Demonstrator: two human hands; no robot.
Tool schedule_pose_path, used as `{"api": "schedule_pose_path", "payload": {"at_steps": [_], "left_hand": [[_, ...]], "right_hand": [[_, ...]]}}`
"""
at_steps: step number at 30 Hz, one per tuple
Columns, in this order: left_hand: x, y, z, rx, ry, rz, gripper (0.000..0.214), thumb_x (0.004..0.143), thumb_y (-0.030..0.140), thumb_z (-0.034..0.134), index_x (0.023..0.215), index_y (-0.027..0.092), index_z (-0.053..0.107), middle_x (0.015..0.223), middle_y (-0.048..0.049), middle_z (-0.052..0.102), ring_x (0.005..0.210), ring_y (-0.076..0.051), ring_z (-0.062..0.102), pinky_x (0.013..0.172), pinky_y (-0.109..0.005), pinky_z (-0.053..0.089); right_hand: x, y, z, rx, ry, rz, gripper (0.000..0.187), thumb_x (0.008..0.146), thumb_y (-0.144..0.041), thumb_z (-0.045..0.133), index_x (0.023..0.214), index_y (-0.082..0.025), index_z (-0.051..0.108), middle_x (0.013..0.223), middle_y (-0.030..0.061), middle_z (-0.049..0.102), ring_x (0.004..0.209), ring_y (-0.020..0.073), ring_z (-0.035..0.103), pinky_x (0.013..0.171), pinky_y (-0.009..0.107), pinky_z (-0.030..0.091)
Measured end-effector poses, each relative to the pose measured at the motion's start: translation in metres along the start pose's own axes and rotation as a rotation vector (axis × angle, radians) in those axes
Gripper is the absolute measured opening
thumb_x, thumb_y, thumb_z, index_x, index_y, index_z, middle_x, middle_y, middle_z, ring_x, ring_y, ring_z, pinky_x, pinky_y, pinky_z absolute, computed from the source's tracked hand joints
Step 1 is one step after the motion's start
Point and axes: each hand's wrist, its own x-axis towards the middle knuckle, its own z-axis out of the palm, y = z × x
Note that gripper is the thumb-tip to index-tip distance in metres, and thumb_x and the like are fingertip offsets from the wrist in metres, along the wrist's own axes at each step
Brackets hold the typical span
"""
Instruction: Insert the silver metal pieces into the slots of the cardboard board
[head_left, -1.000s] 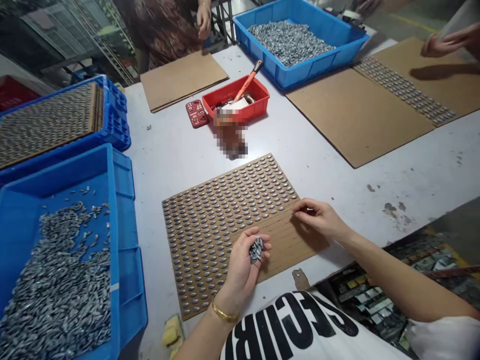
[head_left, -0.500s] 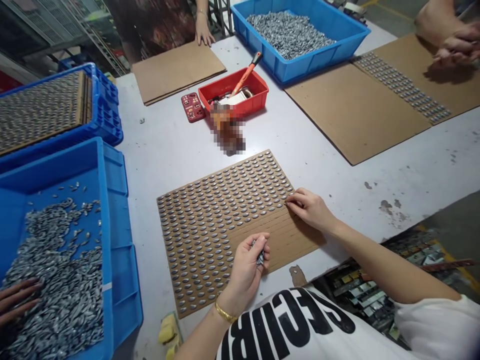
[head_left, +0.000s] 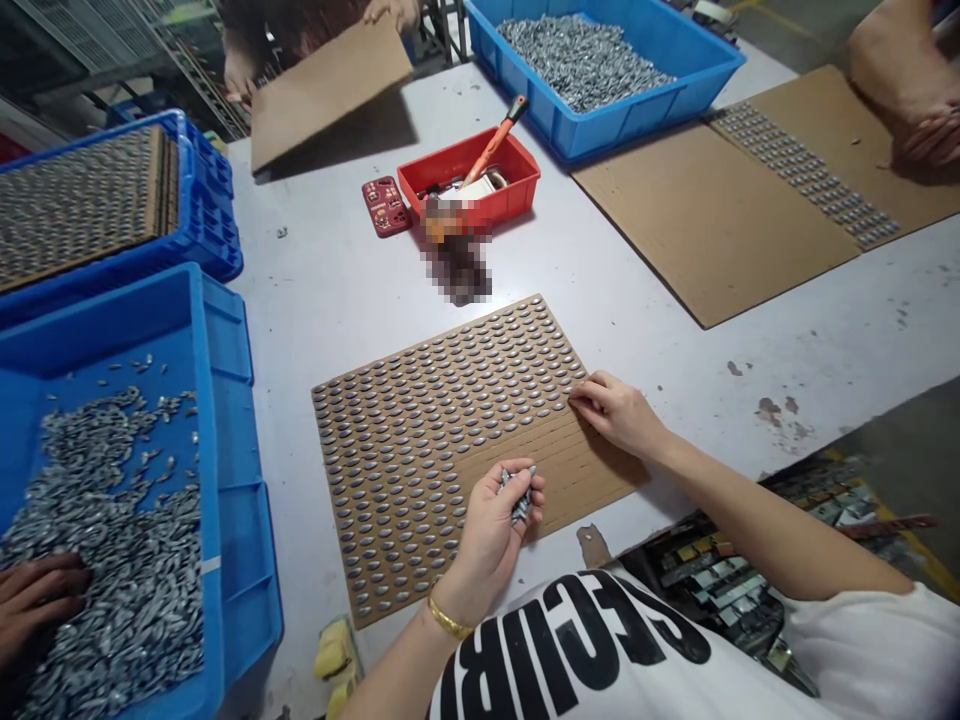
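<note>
A slotted cardboard sheet [head_left: 577,478] lies in front of me, most of its rows filled with small oval metal pieces [head_left: 450,400]. My left hand [head_left: 491,530] hovers over its near edge, closed on a bunch of those metal pieces [head_left: 517,495]. My right hand [head_left: 619,412] rests at the sheet's right edge, fingers pinched together at the end of a row; what the fingertips hold is too small to make out.
A blue bin [head_left: 225,420] of loose metal pieces stands at my left, another person's hand [head_left: 34,600] in it. Behind it is a blue bin [head_left: 206,215] of filled sheets. Farther off: red tray [head_left: 469,185], blue bin [head_left: 622,110], cardboard sheets [head_left: 712,225], other people's hands.
My right hand stays pinched at the sheet's right edge. The other person's hand has dug deeper into the left bin. At the far end someone has tilted a cardboard sheet up.
</note>
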Motion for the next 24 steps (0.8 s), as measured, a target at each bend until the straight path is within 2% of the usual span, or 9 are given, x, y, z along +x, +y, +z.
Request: {"api": "schedule_pose_path", "payload": {"at_steps": [7, 24], "left_hand": [[0.0009, 0.0005, -0.0026, -0.007, -0.002, -0.004, 0.025, 0.077, 0.025, 0.069, 0.099, 0.013, 0.064, 0.080, -0.0056, 0.064, 0.065, -0.009, 0.057, 0.057, -0.019, 0.045], [0.0002, -0.0005, -0.0050, -0.015, -0.003, 0.040, 0.022, 0.075, 0.025, 0.073, 0.092, 0.016, 0.063, 0.078, -0.0046, 0.065, 0.067, -0.009, 0.058, 0.059, -0.019, 0.046]], "right_hand": [[-0.0026, 0.0029, 0.0010, -0.098, -0.019, -0.066, 0.018, 0.093, -0.021, 0.045, 0.094, -0.021, 0.063, 0.097, 0.0074, 0.060, 0.081, 0.0180, 0.060, 0.070, 0.027, 0.047], [-0.0017, 0.0090, -0.0009, -0.080, -0.036, -0.110, 0.020, 0.093, -0.018, 0.044, 0.088, -0.022, 0.063, 0.094, 0.0062, 0.058, 0.077, 0.0158, 0.057, 0.069, 0.026, 0.046]]}}
